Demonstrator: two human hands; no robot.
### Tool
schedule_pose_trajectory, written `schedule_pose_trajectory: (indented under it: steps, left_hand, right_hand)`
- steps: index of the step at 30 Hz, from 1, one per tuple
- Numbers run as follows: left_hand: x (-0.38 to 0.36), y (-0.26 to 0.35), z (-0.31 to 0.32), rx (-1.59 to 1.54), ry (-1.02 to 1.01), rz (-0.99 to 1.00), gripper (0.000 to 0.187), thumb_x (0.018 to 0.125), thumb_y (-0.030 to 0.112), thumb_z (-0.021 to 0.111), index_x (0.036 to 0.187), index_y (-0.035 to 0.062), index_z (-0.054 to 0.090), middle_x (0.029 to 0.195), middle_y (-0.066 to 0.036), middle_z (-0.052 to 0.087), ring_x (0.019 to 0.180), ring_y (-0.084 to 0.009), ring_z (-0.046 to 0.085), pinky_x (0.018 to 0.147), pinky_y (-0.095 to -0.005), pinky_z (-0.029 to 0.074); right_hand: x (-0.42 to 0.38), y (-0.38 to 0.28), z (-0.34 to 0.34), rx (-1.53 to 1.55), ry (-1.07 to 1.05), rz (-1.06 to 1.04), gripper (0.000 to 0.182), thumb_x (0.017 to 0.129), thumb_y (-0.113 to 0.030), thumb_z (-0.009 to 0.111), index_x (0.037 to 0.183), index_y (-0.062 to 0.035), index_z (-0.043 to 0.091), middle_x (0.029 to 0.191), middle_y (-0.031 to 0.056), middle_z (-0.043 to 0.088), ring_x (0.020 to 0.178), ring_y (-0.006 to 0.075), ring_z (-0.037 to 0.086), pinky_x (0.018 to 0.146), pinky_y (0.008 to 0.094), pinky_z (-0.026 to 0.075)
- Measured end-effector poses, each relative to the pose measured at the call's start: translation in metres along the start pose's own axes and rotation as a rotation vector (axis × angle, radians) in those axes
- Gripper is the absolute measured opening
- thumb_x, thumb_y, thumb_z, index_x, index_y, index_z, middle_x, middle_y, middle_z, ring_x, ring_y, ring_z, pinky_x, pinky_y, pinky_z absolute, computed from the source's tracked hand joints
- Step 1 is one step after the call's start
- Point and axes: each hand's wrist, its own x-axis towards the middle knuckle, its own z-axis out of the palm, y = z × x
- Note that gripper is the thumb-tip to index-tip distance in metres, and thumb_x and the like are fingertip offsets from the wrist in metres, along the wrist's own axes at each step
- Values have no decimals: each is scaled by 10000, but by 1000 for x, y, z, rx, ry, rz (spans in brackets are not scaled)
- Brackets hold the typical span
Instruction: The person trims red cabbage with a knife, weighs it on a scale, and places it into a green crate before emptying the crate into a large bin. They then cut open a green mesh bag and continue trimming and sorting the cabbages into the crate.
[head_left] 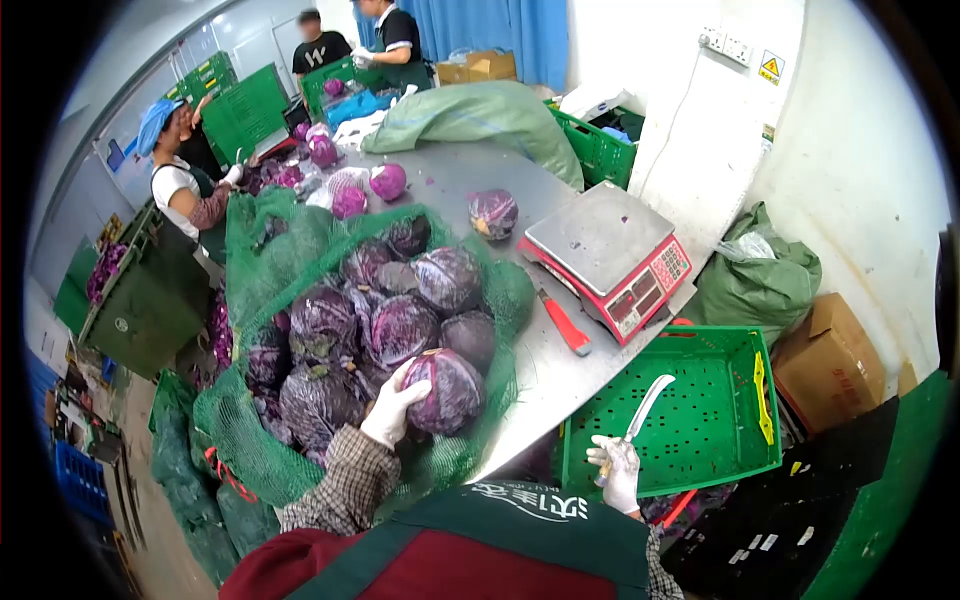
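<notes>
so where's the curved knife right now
In the head view, the curved knife is right of centre, low in the picture, held in the right hand, its blade seen against the green crate.

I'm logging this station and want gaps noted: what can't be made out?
All in the head view:
Handle of the knife: mostly covered by the right hand.
Underside of the cabbage at the left hand: turned away from camera.
Inside of the pale green sack: hidden by its fabric.
Any reading on the scale: too small.
Bottom of the green net: hidden by upper cabbages.
</notes>
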Motion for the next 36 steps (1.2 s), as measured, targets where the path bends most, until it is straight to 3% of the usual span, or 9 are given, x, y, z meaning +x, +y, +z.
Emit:
schedule_pose_trajectory:
  steps: [5,12,14,17,23,27,29,31,36]
  left_hand:
    - [-12,62,87,433,-333,244,1089,579,256,886,1440,-12,277,1344,-160,464,1222,-224,472,1070,-354,348]
    - [47,-35,129,1129,-443,173,1114,577,411,847,1414,-64,285,1307,-251,474,1227,-297,485,1058,-343,368]
    - [49,-37,137,1283,-480,219,1130,571,480,819,1410,-60,289,1310,-283,443,1223,-360,471,1053,-373,370]
    - [40,-29,157,1443,-473,207,1117,587,497,806,1408,-55,289,1323,-290,403,1209,-400,458,1050,-377,369]
    - [31,-51,168,1538,-575,467,1074,599,547,795,1378,-31,334,1344,-296,363,1259,-450,363,1067,-475,331]
    - [35,-48,169,1508,-510,380,1059,576,521,808,1376,-4,355,1348,-271,379,1253,-436,382,1049,-461,361]
    - [39,-49,166,1504,-496,381,1049,577,528,802,1369,-4,367,1345,-268,387,1250,-426,395,1047,-454,366]
    - [41,-50,168,1506,-493,378,1045,577,535,798,1364,-6,374,1342,-265,395,1245,-421,405,1046,-448,369]
    - [45,-47,171,1499,-497,374,1022,579,540,793,1345,-10,396,1326,-255,416,1223,-413,431,1032,-441,384]
  right_hand:
    - [-1,-20,6,-159,-140,-180,217,947,-197,530,1051,-18,595,911,86,657,748,132,623,619,234,480]
    - [-5,-47,27,-149,-111,-49,304,942,-159,555,1201,-5,518,767,14,568,610,56,522,523,211,421]
    - [4,-11,7,-410,-28,-228,309,946,-158,542,1205,7,507,829,51,565,625,97,547,581,252,454]
    - [-9,-20,3,-380,-61,-109,285,959,-183,514,1171,6,492,827,64,541,643,129,572,611,285,477]
    - [-12,-32,2,-83,-175,159,101,918,-85,554,991,-53,491,808,25,532,667,79,564,585,206,449]
    - [-12,-12,1,-761,-18,-251,295,896,-249,550,1120,-62,513,1008,171,632,922,369,621,803,409,492]
    - [-3,13,-2,-648,-85,-127,240,894,-214,522,1075,-57,518,933,141,585,826,329,551,738,390,464]
    - [-4,22,-5,-748,-167,-195,122,895,-67,538,1011,-33,523,758,40,530,565,139,490,566,249,439]
    - [-7,25,-3,-875,-208,-314,222,845,-126,593,1038,-45,518,784,100,558,689,248,594,643,313,494]
